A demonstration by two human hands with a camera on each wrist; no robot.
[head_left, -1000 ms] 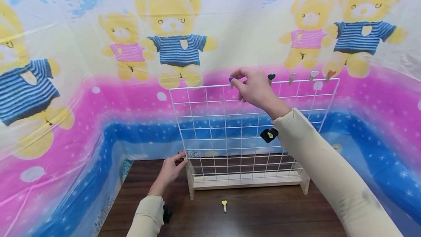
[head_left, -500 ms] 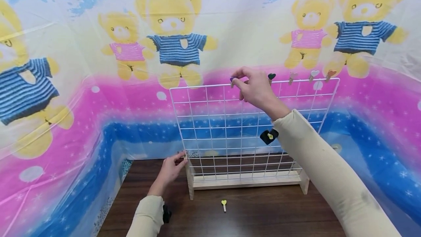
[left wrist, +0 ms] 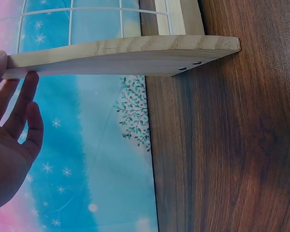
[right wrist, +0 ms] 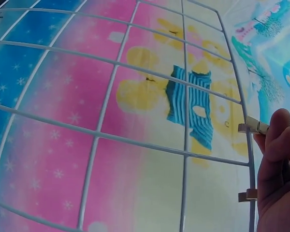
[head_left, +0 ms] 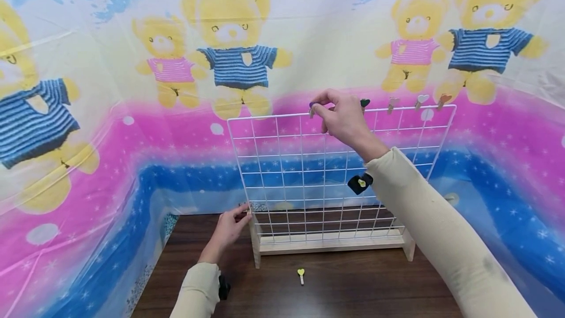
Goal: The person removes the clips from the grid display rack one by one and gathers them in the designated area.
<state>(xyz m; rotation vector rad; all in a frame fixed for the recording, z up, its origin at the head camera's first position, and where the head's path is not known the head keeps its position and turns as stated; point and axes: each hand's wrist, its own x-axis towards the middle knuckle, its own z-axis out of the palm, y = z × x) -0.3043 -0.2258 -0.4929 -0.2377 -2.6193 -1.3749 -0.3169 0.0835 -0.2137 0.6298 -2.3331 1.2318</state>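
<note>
In the head view, my right hand [head_left: 344,118] pinches a small wooden clothespin with a purple heart [head_left: 311,107] between thumb and fingertips, at the top wire of a white wire grid [head_left: 265,116]. The right wrist view has this clothespin [right wrist: 252,124] straddling the grid's edge wire, its outer end behind my fingers. Low at the grid's left side, my left hand [head_left: 228,230] grips the upper end of the stand's wooden side piece [left wrist: 130,54], thumb on one face and fingers on the other.
Along the top wire, right of my hand, are clothespins with a green heart [head_left: 364,103], a pink heart [head_left: 393,102], a white heart [head_left: 422,99] and an orange heart [head_left: 444,99]. A yellow-heart clothespin [head_left: 301,275] lies on the brown table [head_left: 353,288]. A bear-print cloth [head_left: 309,23] hangs behind.
My right fingertips and the purple-heart clothespin have shifted very slightly to the right along the top wire. The left hand keeps its place on the stand.
</note>
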